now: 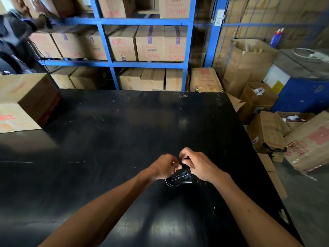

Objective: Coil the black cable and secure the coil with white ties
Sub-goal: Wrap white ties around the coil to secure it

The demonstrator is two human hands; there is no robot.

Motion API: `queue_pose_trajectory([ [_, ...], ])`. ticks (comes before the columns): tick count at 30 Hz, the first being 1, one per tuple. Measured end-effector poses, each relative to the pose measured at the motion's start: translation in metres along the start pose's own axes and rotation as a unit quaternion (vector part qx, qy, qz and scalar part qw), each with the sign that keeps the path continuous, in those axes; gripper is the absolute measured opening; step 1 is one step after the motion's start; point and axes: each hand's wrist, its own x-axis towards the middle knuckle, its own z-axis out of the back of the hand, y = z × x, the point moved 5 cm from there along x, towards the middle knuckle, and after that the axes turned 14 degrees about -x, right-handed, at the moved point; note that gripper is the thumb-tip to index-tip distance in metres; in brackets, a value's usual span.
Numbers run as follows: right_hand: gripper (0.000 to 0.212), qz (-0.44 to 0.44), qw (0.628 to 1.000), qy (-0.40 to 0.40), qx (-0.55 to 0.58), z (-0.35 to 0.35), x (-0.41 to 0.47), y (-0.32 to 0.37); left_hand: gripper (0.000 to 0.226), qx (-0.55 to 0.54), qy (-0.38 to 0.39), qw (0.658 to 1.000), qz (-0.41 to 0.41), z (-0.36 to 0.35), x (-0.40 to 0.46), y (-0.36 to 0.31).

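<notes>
A small coil of black cable (179, 178) hangs between my hands just above the black table (106, 139). My left hand (164, 166) pinches the coil's top from the left. On the right side, my right hand (196, 165) closes its fingers on the same upper end. The fingertips of both hands meet there and hide that part of the coil. A tiny white spot shows between the fingers; I cannot tell whether it is a tie. The coil's lower loops stick out below the hands.
A cardboard box (26, 100) stands on the table's far left. Blue shelving (114, 65) full of boxes runs behind the table. Open boxes (267, 132) and a blue bin (300, 93) crowd the floor to the right. A person (14, 41) is at the far left.
</notes>
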Motion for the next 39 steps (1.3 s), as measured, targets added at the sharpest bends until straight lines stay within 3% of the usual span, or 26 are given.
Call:
queue_pose_trajectory([
  [6, 0.019, -0.015, 0.998, 0.021, 0.053, 0.007, -0.001, 0.017, 0.022, 0.034, -0.032, 0.999, -0.007, 0.010, -0.014, -0.007],
  [10, 0.023, -0.012, 0.996, -0.013, 0.083, 0.014, -0.001, 0.026, 0.016, 0.007, -0.061, 0.998, 0.005, 0.022, -0.024, -0.004],
  [14, 0.018, -0.024, 0.992, -0.029, 0.119, 0.019, -0.001, 0.033, 0.042, 0.004, -0.091, 0.996, -0.011, 0.029, -0.032, -0.006],
  [16, 0.018, -0.036, 0.989, -0.034, 0.142, 0.021, -0.001, 0.035, 0.025, 0.041, -0.080, 0.995, -0.033, 0.031, -0.035, -0.008],
  [18, 0.018, -0.047, 0.987, -0.056, 0.146, 0.023, 0.001, 0.037, 0.021, 0.041, -0.071, 0.996, -0.030, 0.033, -0.039, -0.009],
  [20, 0.015, -0.048, 0.988, -0.103, 0.108, 0.027, 0.002, 0.040, 0.022, 0.017, -0.071, 0.997, -0.009, 0.035, -0.039, -0.007],
  [22, 0.011, 0.005, 0.985, -0.171, 0.022, 0.029, 0.002, 0.050, 0.022, -0.021, -0.072, 0.997, 0.025, 0.036, -0.038, -0.004],
  [26, 0.002, 0.120, 0.946, -0.260, -0.150, 0.025, -0.012, 0.070, 0.027, -0.141, -0.079, 0.984, 0.070, 0.037, -0.037, 0.000],
  [31, 0.022, 0.164, 0.938, -0.247, -0.180, 0.021, -0.025, 0.073, 0.028, -0.235, -0.068, 0.965, 0.090, 0.038, -0.040, 0.001],
  [36, 0.020, 0.161, 0.932, -0.236, -0.224, 0.017, -0.028, 0.074, 0.036, -0.327, -0.031, 0.941, 0.086, 0.035, -0.040, -0.008],
  [39, 0.005, 0.164, 0.917, -0.244, -0.270, 0.020, -0.025, 0.075, 0.039, -0.296, -0.001, 0.954, 0.053, 0.033, -0.037, -0.014],
])
